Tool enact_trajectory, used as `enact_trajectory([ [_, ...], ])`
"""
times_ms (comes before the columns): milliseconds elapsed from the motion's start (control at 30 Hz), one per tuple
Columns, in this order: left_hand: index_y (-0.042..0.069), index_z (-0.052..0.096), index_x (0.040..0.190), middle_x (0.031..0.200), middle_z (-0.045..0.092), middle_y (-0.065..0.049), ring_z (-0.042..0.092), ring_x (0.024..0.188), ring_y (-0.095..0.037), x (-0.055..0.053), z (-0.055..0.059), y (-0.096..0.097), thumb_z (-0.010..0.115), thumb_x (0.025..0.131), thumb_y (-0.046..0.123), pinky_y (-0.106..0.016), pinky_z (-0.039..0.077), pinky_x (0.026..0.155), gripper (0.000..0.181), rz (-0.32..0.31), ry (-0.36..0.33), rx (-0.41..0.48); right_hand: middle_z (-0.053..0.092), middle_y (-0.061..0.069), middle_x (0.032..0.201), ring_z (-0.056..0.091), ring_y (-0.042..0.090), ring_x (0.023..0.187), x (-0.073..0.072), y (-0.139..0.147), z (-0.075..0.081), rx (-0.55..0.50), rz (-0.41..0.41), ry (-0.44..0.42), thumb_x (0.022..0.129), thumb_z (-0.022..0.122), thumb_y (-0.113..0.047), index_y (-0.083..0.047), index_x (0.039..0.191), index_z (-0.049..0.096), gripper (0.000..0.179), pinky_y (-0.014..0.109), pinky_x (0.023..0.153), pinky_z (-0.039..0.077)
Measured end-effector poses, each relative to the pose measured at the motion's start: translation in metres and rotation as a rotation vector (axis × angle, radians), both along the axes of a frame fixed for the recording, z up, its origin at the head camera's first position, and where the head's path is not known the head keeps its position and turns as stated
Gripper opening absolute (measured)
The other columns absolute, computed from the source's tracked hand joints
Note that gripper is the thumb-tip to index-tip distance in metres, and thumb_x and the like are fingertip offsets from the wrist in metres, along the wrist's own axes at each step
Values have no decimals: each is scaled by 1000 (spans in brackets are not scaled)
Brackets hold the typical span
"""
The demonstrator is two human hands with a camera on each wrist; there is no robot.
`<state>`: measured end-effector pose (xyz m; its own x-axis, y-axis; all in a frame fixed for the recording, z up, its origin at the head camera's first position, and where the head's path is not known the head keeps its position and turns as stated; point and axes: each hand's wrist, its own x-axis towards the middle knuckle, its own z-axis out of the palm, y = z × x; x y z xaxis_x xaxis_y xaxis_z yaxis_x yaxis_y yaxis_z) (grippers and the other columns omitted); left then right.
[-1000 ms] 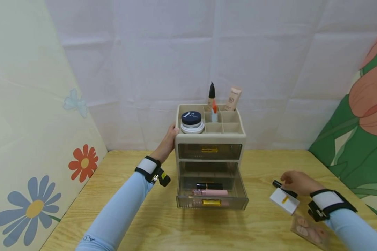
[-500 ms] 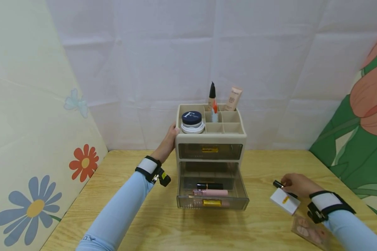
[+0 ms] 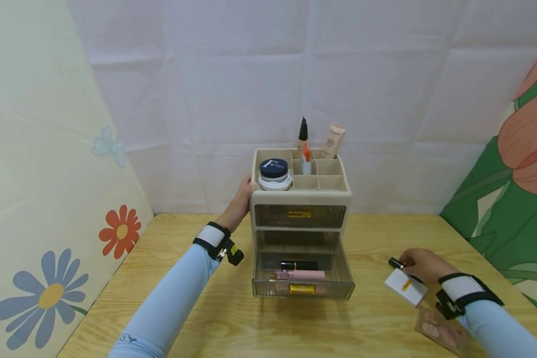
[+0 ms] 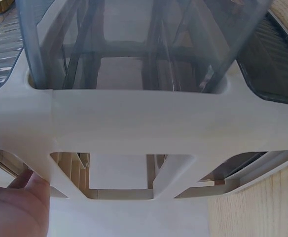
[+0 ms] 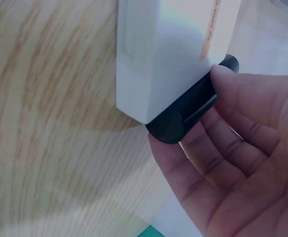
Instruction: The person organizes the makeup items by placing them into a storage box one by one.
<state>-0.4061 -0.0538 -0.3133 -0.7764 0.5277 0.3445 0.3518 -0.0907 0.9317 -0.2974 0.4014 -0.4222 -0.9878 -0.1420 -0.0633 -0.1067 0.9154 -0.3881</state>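
Note:
A beige makeup organizer (image 3: 301,195) stands mid-table, its lower clear drawer (image 3: 302,289) pulled out. Inside that drawer lie a black tube (image 3: 299,265) and a pink tube (image 3: 311,274). My left hand (image 3: 240,203) grips the organizer's upper left side, thumb at the edge and most fingers hidden behind it. On the right, my right hand (image 3: 426,264) pinches a slim black cosmetic tube (image 5: 191,111) between thumb and fingers. This tube lies along the far edge of a white box (image 3: 404,287), close against it in the right wrist view.
A makeup palette (image 3: 440,329) lies in front of the white box, partly under the right forearm. On the organizer's top stand a dark-lidded jar (image 3: 273,169) on a white compact, a BB cream tube (image 3: 333,141) and a black-capped bottle (image 3: 303,130). The upper drawer (image 3: 300,217) is closed.
My right hand has come down slightly onto the black tube, its fingers closing around it. The left hand stays on the organizer.

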Motion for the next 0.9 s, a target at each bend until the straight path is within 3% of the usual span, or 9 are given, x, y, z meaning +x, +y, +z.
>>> enact_trajectory([
  [167, 9, 2, 154, 153, 14, -19, 25, 134, -31, -1, 1, 1, 21, 100, 30, -53, 22, 109, 61, -7, -10, -5, 63, 17, 87, 60, 32, 81, 1, 1, 1, 10, -11, -1, 85, 65, 4, 15, 99, 60, 19, 46, 69, 50],
  [400, 13, 8, 153, 151, 19, -16, 28, 132, -29, 0, -3, 2, 27, 98, 40, -53, 25, 108, 65, 21, 11, 16, 64, 17, 86, 62, 33, 80, 5, -2, 14, 4, 30, 67, 84, 67, 4, 14, 97, 61, 17, 43, 65, 51],
  [900, 15, 7, 154, 152, 19, -15, 27, 133, -30, 1, -2, 0, 26, 98, 43, -55, 24, 108, 65, 29, 16, -6, 65, 11, 88, 63, 27, 79, 20, -48, 73, 51, 121, 213, 86, 68, 0, 10, 105, 63, 22, 45, 66, 51],
])
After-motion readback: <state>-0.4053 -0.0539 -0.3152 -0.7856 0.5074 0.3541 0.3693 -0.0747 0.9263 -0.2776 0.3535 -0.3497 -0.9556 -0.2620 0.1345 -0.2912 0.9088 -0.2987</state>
